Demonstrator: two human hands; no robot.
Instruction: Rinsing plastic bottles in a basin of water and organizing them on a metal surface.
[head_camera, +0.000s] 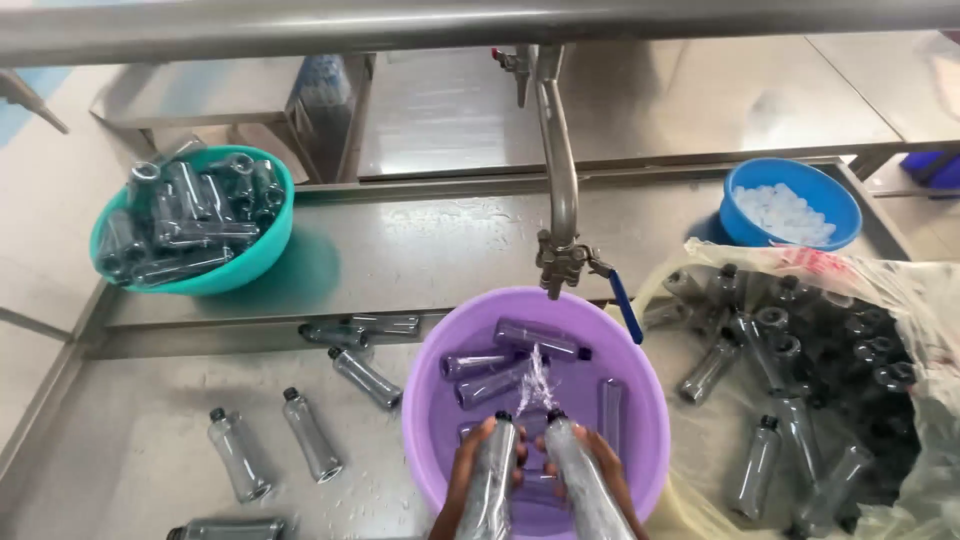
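— Bottles first: we hold 2 clear ones under the running tap (556, 180), the left hand (470, 475) closed around the left bottle (490, 480) and the right hand (600, 470) closed around the right bottle (585, 485), both over the purple basin (425, 400) at the near edge of the steel sink.

— How far along do we judge it?

— Partway, we'd say. The teal basin (265, 250) at the far left corner is heaped with bottles, seemingly done. About 6 lie loose on the sink floor (150, 400) to the left, and a few float in the purple basin.

— And what remains?

— Plenty: the plastic bag (920, 300) at the right edge holds many more. The blue tub of white caps (740, 190) at the far right corner looks untouched.
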